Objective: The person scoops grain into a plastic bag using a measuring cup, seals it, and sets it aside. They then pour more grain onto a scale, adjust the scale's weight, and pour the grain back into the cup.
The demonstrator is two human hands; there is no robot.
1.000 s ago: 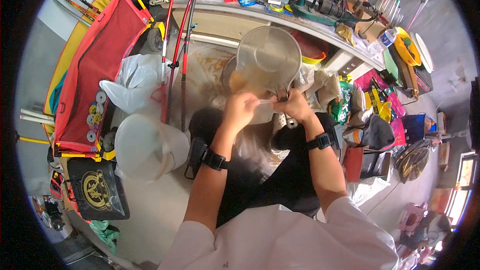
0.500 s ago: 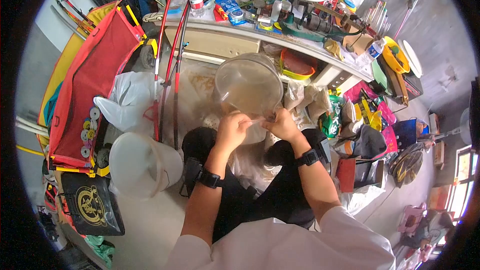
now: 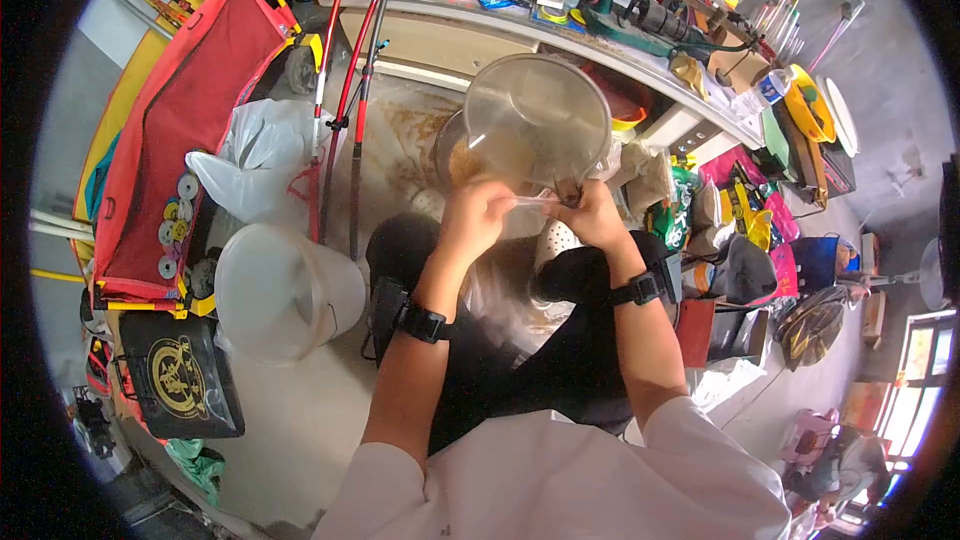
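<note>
Both of my hands are at the near edge of a round see-through tub (image 3: 550, 105), tilted above the floor between my knees. My left hand (image 3: 475, 215) pinches a pale clear strip at this edge, and my right hand (image 3: 597, 215) grips its right part, where something small and dark shows by the fingers. A second round clear vessel (image 3: 443, 145) sits lower, partly covered by the tub. Brown grains (image 3: 464, 162) show at the left, where the two overlap. Clear plastic film (image 3: 490, 295) hangs between my legs.
A white bucket (image 3: 265, 275) stands left, near a white plastic bag (image 3: 262, 155) and red-black poles (image 3: 347, 115). Ahead, a cluttered bench (image 3: 430, 0) carries a scale and bottles. Bags and boxes (image 3: 725, 210) crowd the right. A red fabric cart (image 3: 185, 130) stands far left.
The tub has shifted right, uncovering brown grains and part of the vessel beneath. Both hands keep their hold and moved slightly right with it. The camera view tipped downward.
</note>
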